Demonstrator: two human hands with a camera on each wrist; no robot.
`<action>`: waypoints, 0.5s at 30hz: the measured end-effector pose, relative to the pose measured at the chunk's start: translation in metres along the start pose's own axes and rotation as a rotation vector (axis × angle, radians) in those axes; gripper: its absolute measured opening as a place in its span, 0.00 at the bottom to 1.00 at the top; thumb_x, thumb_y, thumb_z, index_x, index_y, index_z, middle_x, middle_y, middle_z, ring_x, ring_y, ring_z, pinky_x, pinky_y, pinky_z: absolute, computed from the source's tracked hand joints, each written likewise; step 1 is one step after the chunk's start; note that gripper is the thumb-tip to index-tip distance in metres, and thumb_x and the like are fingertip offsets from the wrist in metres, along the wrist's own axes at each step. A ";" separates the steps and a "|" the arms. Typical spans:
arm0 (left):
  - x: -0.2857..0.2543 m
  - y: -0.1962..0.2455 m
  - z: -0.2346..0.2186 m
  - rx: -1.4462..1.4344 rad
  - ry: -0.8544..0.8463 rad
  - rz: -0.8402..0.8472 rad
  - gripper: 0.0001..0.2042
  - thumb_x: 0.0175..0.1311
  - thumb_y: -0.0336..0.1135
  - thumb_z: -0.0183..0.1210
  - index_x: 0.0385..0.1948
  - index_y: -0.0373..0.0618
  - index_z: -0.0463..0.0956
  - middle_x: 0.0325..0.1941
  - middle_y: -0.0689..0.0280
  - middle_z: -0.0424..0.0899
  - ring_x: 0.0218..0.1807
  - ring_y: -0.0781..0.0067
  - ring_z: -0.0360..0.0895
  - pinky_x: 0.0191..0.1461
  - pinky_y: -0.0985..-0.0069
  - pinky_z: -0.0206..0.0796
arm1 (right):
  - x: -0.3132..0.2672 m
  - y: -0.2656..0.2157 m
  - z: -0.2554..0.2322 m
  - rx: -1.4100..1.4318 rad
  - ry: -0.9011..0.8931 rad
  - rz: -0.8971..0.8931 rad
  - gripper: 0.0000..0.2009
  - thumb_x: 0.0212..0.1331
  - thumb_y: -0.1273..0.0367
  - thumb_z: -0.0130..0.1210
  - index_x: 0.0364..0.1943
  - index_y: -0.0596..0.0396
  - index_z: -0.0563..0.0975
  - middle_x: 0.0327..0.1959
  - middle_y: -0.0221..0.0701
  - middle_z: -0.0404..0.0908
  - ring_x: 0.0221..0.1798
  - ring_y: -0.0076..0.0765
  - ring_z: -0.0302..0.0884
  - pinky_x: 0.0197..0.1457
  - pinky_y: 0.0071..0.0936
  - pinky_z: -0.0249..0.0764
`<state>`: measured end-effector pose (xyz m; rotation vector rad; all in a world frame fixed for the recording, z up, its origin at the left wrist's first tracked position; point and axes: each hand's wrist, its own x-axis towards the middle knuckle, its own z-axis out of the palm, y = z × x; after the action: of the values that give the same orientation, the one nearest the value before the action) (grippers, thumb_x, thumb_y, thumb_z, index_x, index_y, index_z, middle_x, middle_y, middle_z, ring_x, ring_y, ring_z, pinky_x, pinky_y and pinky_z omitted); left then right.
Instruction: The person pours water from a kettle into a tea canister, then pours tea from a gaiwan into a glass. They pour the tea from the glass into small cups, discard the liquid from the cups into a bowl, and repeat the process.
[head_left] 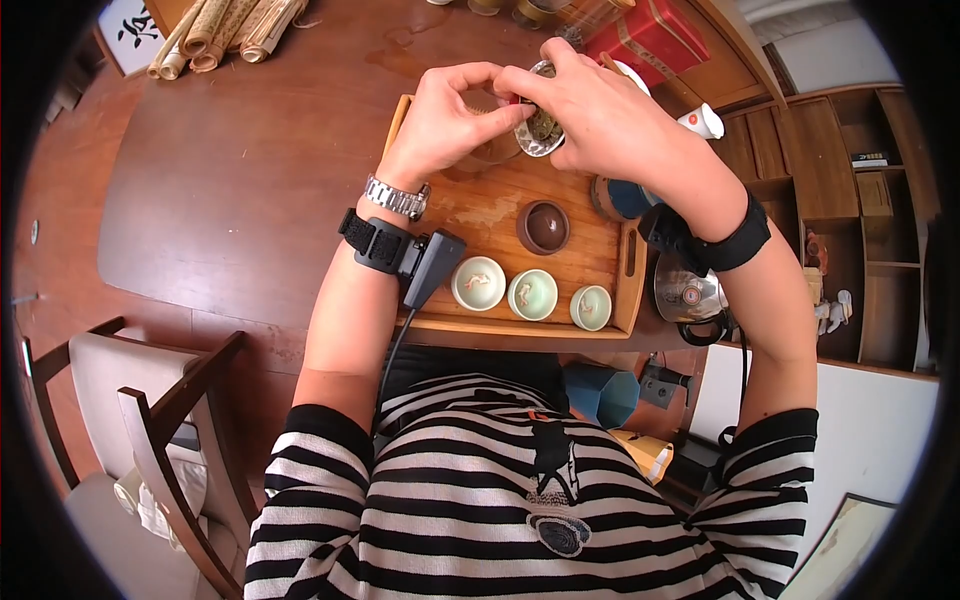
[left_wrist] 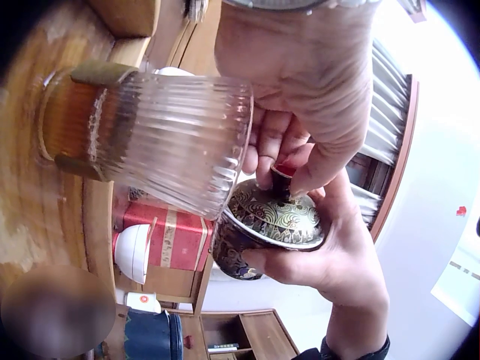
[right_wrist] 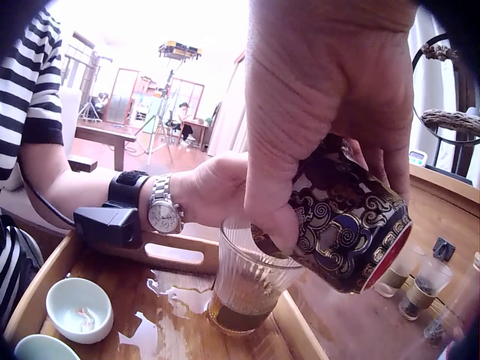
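My right hand [head_left: 620, 125] grips a dark patterned gaiwan [right_wrist: 349, 217], tilted over a ribbed glass pitcher [right_wrist: 251, 289]. Between thumb and fingers, my left hand [head_left: 440, 125] pinches the red-topped knob of the gaiwan's lid [left_wrist: 274, 214], which sits at the bowl's rim. The pitcher stands on a wooden tray [head_left: 470, 215] with amber liquid in its bottom. Nearer my body on this tray are a brown cup [head_left: 545, 230] and three pale green cups [head_left: 478, 284] in a row. In the head view my hands cover part of the pitcher.
A steel kettle [head_left: 690, 292] stands right of the tray. Beyond my right hand are a red box [head_left: 655, 40] and a white paper cup [head_left: 703, 121]. Rolled bamboo mats [head_left: 215, 35] lie at the table's far left. Liquid spots wet the tray, and a chair [head_left: 150, 400] stands lower left.
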<state>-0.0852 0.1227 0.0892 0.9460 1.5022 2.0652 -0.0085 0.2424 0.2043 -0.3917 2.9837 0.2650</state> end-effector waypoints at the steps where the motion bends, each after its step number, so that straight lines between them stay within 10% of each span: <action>1: 0.000 0.000 -0.001 0.002 -0.001 0.014 0.09 0.49 0.26 0.61 0.33 0.35 0.75 0.30 0.67 0.80 0.28 0.83 0.76 0.27 0.85 0.70 | 0.001 0.000 0.001 0.000 0.000 0.000 0.34 0.32 0.77 0.62 0.50 0.39 0.65 0.42 0.45 0.66 0.43 0.49 0.73 0.37 0.37 0.76; 15: 0.003 -0.006 -0.002 -0.011 0.053 0.167 0.07 0.44 0.29 0.61 0.26 0.37 0.76 0.26 0.71 0.78 0.29 0.86 0.71 0.32 0.86 0.65 | 0.012 -0.004 -0.009 -0.137 -0.046 -0.091 0.32 0.28 0.75 0.66 0.47 0.42 0.68 0.39 0.46 0.69 0.39 0.49 0.75 0.36 0.35 0.76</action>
<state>-0.0892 0.1258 0.0842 1.0529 1.4816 2.2283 -0.0196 0.2345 0.2109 -0.5264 2.9026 0.4639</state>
